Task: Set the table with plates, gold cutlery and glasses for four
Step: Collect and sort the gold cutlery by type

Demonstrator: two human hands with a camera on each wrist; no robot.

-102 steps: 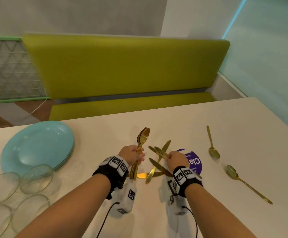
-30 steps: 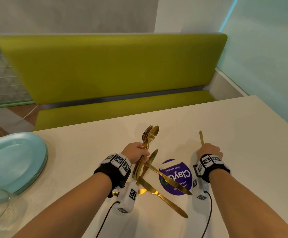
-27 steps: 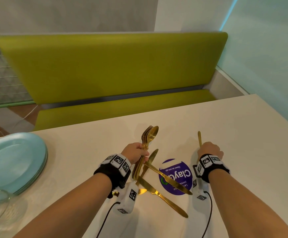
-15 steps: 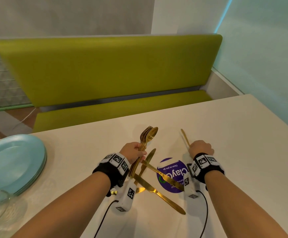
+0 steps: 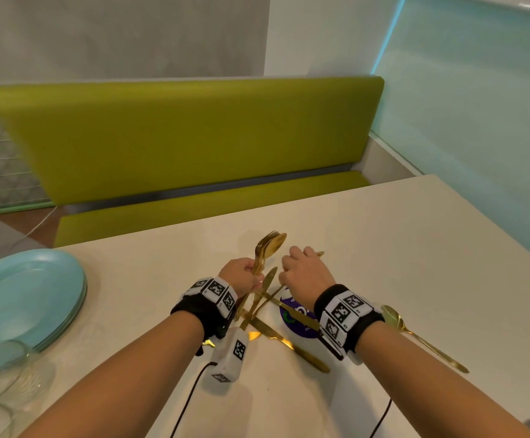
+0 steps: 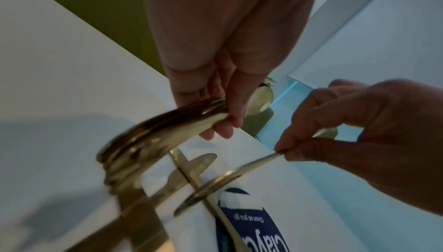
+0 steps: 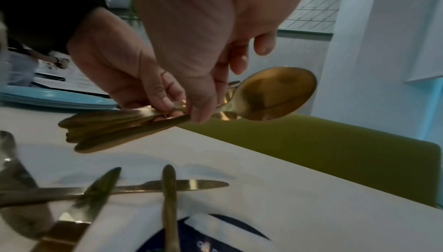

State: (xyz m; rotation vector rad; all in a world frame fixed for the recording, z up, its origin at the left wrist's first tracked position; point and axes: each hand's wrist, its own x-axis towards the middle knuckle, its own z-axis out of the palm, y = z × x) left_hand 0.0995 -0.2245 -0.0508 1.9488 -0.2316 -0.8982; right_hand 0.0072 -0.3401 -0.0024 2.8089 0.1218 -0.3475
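My left hand (image 5: 243, 275) grips an upright bundle of gold forks and spoons (image 5: 268, 248) above the table's middle; the left wrist view shows its fingers (image 6: 227, 115) curled round the handles. My right hand (image 5: 301, 273) pinches one gold spoon (image 7: 275, 95) by its neck and holds it against the bundle, handle (image 6: 230, 174) slanting down. Three gold knives (image 5: 292, 314) lie crossed on the table under both hands. Another gold spoon (image 5: 421, 338) lies to the right of my right wrist. A stack of teal plates (image 5: 26, 298) sits at the left.
Clear glasses (image 5: 1, 368) stand at the near left corner beside the plates. A round purple sticker (image 5: 298, 325) lies under the knives. A green bench (image 5: 194, 137) runs along the cream table's (image 5: 415, 248) far edge, with a wall on the right.
My right hand took a spoon from the table's right side and carried it left, up against the bundle. The left hand stayed put with its cutlery.
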